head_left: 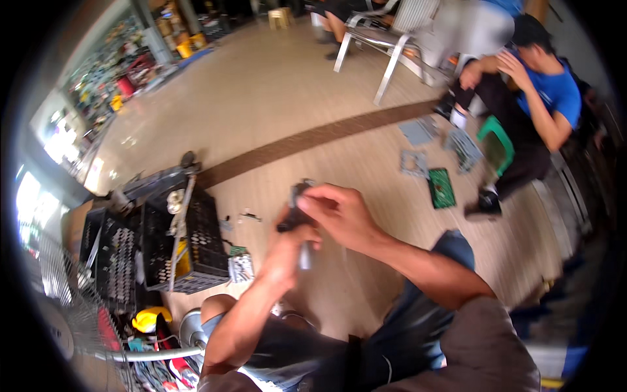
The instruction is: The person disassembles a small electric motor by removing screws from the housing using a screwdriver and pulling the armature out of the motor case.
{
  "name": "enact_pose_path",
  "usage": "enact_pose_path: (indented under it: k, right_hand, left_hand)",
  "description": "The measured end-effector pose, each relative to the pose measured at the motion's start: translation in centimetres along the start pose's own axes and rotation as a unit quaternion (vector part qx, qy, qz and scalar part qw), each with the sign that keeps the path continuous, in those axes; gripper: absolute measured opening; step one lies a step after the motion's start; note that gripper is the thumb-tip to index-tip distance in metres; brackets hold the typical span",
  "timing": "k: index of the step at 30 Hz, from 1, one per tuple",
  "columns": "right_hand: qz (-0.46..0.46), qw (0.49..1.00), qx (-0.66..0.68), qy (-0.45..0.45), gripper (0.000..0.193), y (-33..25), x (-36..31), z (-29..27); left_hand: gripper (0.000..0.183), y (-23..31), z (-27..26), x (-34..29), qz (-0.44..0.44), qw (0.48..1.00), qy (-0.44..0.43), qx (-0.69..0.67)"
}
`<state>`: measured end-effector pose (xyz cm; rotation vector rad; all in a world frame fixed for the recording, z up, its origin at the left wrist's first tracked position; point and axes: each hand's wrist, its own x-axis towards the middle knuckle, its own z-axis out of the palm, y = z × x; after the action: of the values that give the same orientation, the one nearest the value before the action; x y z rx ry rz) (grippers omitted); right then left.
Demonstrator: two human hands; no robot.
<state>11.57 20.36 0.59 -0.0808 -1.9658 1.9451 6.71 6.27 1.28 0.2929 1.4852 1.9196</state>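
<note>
Both my hands meet in front of me above the floor, around a small grey-and-black part (300,194) too blurred to name. My left hand (285,253) is wrapped round its lower portion, with a dark end sticking out at the left. A pale, smeared piece (305,257) shows just below that grip; whether it belongs to the same part I cannot tell. At the upper end, the fingers of my right hand (341,214) are pinched on the part, and they hide some of it.
Black plastic crates (196,242) with metal scraps stand at my left, beside a fan (55,307). A green circuit board (441,188) and grey metal plates (418,132) lie on the floor ahead right. A seated person in blue (555,91) is near a metal chair (392,39).
</note>
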Motion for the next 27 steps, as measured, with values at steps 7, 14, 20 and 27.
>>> enact_pose_path:
  k: [7,14,20,27]
  right_hand:
    - [0.041,0.998,-0.046,0.017,0.028,-0.8,-0.3,-0.3]
    - [0.058,0.993,-0.097,-0.031,0.037,-1.4,0.1,-0.4]
    - [0.014,0.997,-0.074,-0.004,0.026,-0.8,-0.2,0.0]
    - [-0.102,0.983,-0.128,0.085,0.012,-0.2,-0.7,-0.2]
  left_hand:
    - [0.042,0.6,0.6,-0.6,-0.023,1.000,-0.007,0.004]
    - [0.044,0.7,0.3,-0.8,-0.016,1.000,0.002,0.017]
    - [0.042,0.9,0.4,-0.9,-0.016,1.000,-0.003,0.013]
    - [0.042,1.4,0.9,-0.7,-0.020,1.000,0.000,0.003]
